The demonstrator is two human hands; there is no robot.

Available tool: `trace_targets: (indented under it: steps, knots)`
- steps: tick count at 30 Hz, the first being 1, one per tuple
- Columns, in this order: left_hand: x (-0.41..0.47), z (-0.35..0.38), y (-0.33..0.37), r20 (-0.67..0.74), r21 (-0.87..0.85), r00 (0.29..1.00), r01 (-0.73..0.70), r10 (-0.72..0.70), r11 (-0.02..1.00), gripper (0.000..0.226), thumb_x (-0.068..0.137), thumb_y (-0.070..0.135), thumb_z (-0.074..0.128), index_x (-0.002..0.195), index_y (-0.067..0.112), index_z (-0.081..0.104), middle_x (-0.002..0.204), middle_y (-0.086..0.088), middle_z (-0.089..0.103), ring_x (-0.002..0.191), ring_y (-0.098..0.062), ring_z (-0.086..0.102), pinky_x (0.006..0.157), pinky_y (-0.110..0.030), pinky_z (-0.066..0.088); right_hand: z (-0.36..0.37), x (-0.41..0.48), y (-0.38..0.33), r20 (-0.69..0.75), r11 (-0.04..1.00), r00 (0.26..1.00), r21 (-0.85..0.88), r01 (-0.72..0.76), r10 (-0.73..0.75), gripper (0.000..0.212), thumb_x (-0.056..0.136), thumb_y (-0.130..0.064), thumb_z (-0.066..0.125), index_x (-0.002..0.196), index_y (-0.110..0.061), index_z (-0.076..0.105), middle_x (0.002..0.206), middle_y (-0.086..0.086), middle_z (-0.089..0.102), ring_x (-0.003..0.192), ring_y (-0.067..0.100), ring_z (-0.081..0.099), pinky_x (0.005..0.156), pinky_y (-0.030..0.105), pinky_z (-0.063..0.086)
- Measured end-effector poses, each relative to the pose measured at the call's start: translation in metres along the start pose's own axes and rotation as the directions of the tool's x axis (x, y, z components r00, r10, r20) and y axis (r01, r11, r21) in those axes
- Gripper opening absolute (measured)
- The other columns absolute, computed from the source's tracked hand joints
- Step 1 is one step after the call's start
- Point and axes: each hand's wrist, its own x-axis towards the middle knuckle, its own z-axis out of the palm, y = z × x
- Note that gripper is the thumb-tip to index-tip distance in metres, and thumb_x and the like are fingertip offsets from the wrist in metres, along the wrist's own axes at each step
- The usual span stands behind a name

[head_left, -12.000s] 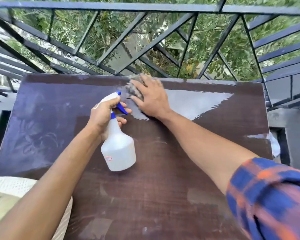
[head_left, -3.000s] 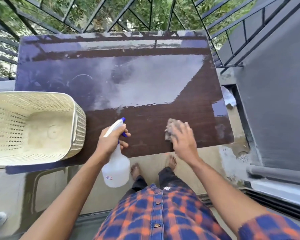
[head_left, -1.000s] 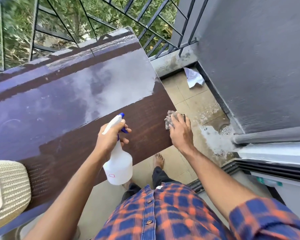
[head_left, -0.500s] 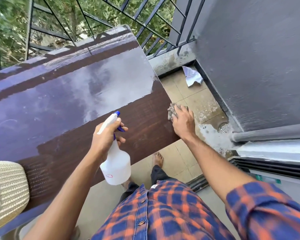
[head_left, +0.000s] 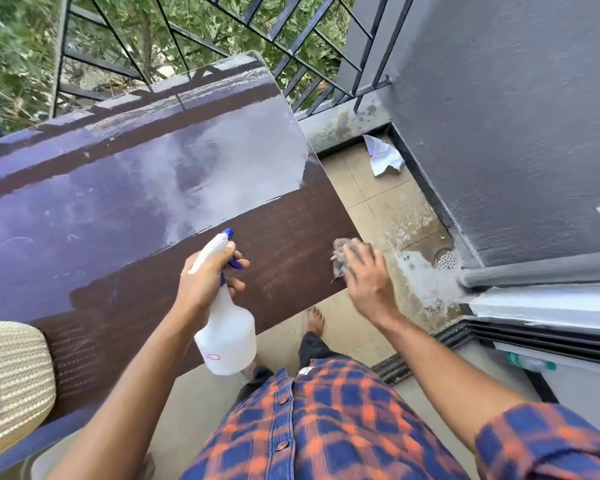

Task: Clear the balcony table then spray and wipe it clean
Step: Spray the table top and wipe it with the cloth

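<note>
The dark brown balcony table (head_left: 153, 209) fills the left and middle of the head view, its far part shiny with reflections. My left hand (head_left: 207, 277) grips the neck of a white spray bottle (head_left: 227, 337) with a blue nozzle, held just above the table's near edge. My right hand (head_left: 362, 275) presses a grey cloth (head_left: 340, 258) flat onto the table's near right corner, fingers spread over it. Most of the cloth is hidden under the hand.
A cream woven basket (head_left: 14, 379) sits at the table's near left end. Black metal railing (head_left: 291, 46) runs behind the table. A grey wall (head_left: 499, 116) stands at the right. On the tiled floor lie a crumpled paper (head_left: 383, 157) and a floor drain (head_left: 445, 258).
My right hand with the cloth has slid along the table's right edge toward the near corner. The left hand and bottle have hardly moved.
</note>
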Motion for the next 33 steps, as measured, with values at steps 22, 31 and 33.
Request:
trace_targets:
  steps: [22, 31, 33]
  knots:
    - [-0.05, -0.128, -0.055, -0.275, -0.213, 0.959, 0.005, -0.064, 0.977, 0.026, 0.099, 0.029, 0.058, 0.09, 0.007, 0.067, 0.092, -0.014, 0.074, 0.047, -0.019, 0.058, 0.048, -0.026, 0.046, 0.084, 0.007, -0.165, 0.199, 0.727, 0.704, 0.076, 0.683, -0.682, 0.044, 0.094, -0.031, 0.059, 0.138, -0.026, 0.056, 0.154, 0.006, 0.045, 0.139, 0.037, 0.042, 0.117, 0.049, 0.032]
    - [-0.083, -0.18, -0.098, -0.416, -0.375, 0.897, -0.019, -0.15, 0.927, 0.022, 0.099, 0.031, 0.058, 0.087, 0.013, 0.064, 0.092, -0.009, 0.072, 0.045, -0.016, 0.057, 0.051, -0.028, 0.041, 0.092, 0.098, -0.263, 0.154, 0.919, 0.909, -0.021, 0.395, -0.387, 0.047, 0.097, -0.029, 0.05, 0.143, -0.017, 0.054, 0.148, 0.015, 0.049, 0.137, 0.044, 0.038, 0.119, 0.051, 0.028]
    - [-0.087, -0.185, -0.102, -0.428, -0.406, 0.888, -0.024, -0.167, 0.913, 0.022, 0.098, 0.031, 0.059, 0.088, 0.013, 0.064, 0.091, -0.008, 0.072, 0.045, -0.015, 0.057, 0.05, -0.027, 0.041, 0.106, 0.083, -0.302, 0.167, 0.823, 0.809, 0.021, 0.568, -0.563, 0.047, 0.094, -0.028, 0.052, 0.137, -0.012, 0.06, 0.143, 0.015, 0.054, 0.135, 0.038, 0.04, 0.119, 0.052, 0.028]
